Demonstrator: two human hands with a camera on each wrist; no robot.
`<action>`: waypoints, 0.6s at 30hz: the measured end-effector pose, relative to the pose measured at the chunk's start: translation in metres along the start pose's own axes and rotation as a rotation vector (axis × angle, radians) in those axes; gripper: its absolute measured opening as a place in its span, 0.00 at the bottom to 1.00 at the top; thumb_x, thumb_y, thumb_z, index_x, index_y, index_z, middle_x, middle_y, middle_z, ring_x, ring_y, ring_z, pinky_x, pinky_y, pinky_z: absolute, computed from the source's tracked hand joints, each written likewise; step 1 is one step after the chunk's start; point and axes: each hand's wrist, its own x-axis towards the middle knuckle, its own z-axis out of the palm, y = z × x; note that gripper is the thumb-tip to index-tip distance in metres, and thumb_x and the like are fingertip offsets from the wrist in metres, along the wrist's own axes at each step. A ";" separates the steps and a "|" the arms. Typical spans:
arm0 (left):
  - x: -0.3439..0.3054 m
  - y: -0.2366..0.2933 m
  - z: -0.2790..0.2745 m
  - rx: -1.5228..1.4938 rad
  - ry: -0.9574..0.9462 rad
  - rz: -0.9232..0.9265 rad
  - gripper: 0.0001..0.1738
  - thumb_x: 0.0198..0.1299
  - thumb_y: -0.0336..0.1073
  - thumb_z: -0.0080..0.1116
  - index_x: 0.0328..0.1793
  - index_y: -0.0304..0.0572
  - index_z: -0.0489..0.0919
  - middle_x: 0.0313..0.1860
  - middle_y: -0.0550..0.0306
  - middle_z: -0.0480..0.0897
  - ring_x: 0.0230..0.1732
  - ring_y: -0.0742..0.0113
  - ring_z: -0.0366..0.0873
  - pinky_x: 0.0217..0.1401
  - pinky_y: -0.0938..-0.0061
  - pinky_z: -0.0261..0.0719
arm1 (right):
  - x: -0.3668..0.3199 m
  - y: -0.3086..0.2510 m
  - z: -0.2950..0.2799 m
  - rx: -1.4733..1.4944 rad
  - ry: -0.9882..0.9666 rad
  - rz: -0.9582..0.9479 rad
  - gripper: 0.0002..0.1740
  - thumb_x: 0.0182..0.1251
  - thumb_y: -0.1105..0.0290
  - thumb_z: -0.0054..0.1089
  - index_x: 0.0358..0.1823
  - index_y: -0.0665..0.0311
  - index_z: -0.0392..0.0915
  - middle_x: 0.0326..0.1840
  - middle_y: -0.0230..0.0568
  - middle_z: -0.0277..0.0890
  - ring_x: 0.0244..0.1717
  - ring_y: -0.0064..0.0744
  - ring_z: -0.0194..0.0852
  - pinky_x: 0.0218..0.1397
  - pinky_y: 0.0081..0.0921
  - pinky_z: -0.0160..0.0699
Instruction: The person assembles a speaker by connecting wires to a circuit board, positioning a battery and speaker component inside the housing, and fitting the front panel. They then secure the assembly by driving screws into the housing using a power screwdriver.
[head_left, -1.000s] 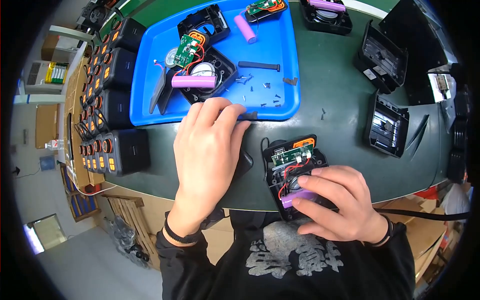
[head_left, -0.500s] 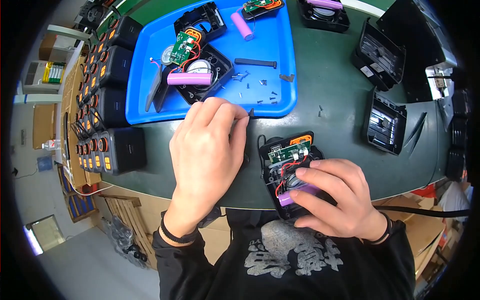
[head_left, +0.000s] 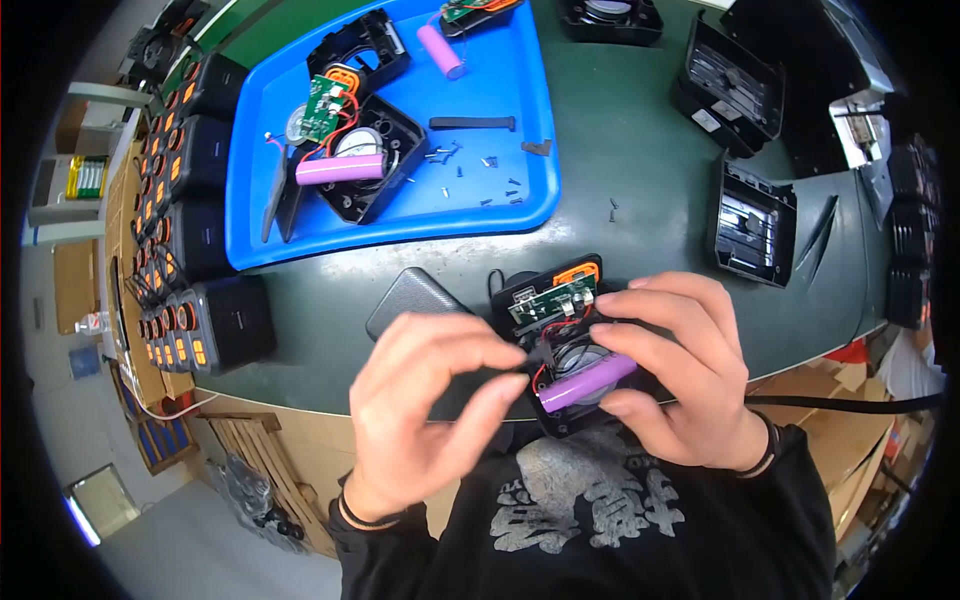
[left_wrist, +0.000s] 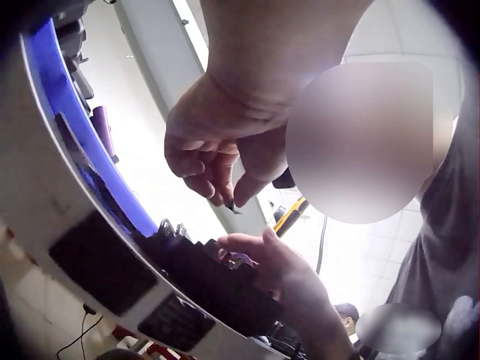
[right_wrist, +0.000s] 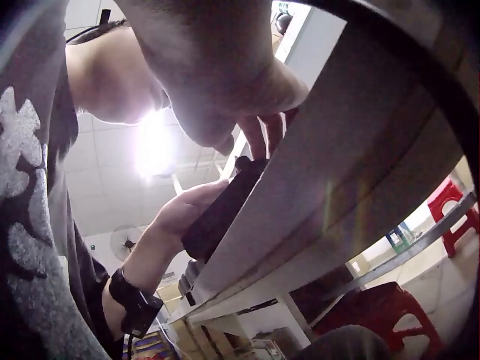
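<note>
In the head view, my left hand (head_left: 425,400) pinches a small dark strip (head_left: 541,352) between thumb and forefinger, above the left part of an opened black casing (head_left: 575,425). The strip (left_wrist: 234,208) also shows at the fingertips in the left wrist view. My right hand (head_left: 690,375) grips the casing's right side, its fingers curved over the edge. A purple cylindrical battery (head_left: 582,384) lies across the casing, its right end between thumb and fingers. Behind it, a green circuit board (head_left: 553,304) with red wires leans by an orange-rimmed panel (head_left: 576,270).
A blue tray (head_left: 500,205) holds another opened casing (head_left: 405,135), a purple battery (head_left: 441,52) and several screws. Assembled black units (head_left: 235,310) stand at left. Black housings (head_left: 752,220) and tweezers (head_left: 822,240) lie at right. A grey textured case (head_left: 412,300) is behind my left hand.
My left hand has come from the tray's front edge toward me, carrying the small dark strip to the casing. My right hand has shifted slightly on the casing, and more of the battery shows.
</note>
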 end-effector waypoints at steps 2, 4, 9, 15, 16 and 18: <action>-0.006 -0.002 0.007 0.004 -0.004 0.079 0.15 0.45 0.25 0.75 0.41 0.40 0.85 0.38 0.53 0.84 0.37 0.58 0.81 0.40 0.69 0.77 | 0.002 -0.004 0.004 0.020 0.018 0.017 0.24 0.46 0.61 0.76 0.44 0.64 0.83 0.51 0.40 0.81 0.51 0.45 0.77 0.52 0.39 0.73; -0.010 -0.004 0.015 0.038 0.021 0.127 0.15 0.45 0.24 0.75 0.41 0.40 0.85 0.38 0.54 0.84 0.36 0.58 0.80 0.39 0.69 0.77 | 0.003 -0.007 0.007 0.057 0.004 0.020 0.23 0.44 0.61 0.77 0.42 0.63 0.83 0.51 0.39 0.81 0.51 0.44 0.78 0.51 0.39 0.72; -0.012 -0.011 0.023 0.090 0.082 0.133 0.15 0.45 0.24 0.75 0.42 0.39 0.84 0.40 0.55 0.84 0.38 0.58 0.79 0.41 0.69 0.76 | 0.009 -0.006 0.010 0.039 -0.018 0.025 0.25 0.42 0.60 0.78 0.43 0.63 0.81 0.52 0.39 0.80 0.53 0.45 0.77 0.52 0.40 0.73; -0.010 -0.019 0.017 0.172 0.064 0.125 0.16 0.44 0.27 0.76 0.38 0.42 0.82 0.42 0.57 0.82 0.43 0.55 0.78 0.47 0.64 0.75 | 0.009 -0.002 0.007 -0.018 -0.165 -0.014 0.26 0.42 0.59 0.78 0.42 0.63 0.81 0.53 0.40 0.79 0.55 0.48 0.76 0.57 0.44 0.73; -0.008 -0.020 0.015 0.176 0.055 0.132 0.15 0.43 0.27 0.75 0.37 0.41 0.81 0.42 0.55 0.83 0.43 0.55 0.78 0.47 0.65 0.74 | 0.008 -0.002 0.007 -0.021 -0.175 -0.014 0.26 0.43 0.59 0.78 0.42 0.63 0.81 0.53 0.40 0.79 0.56 0.48 0.76 0.57 0.45 0.73; -0.004 -0.021 0.013 0.181 0.047 0.137 0.15 0.42 0.27 0.74 0.36 0.40 0.80 0.41 0.54 0.83 0.42 0.55 0.78 0.47 0.65 0.74 | 0.006 -0.002 0.007 -0.021 -0.187 -0.014 0.25 0.43 0.59 0.78 0.42 0.62 0.81 0.53 0.40 0.79 0.56 0.48 0.76 0.57 0.45 0.74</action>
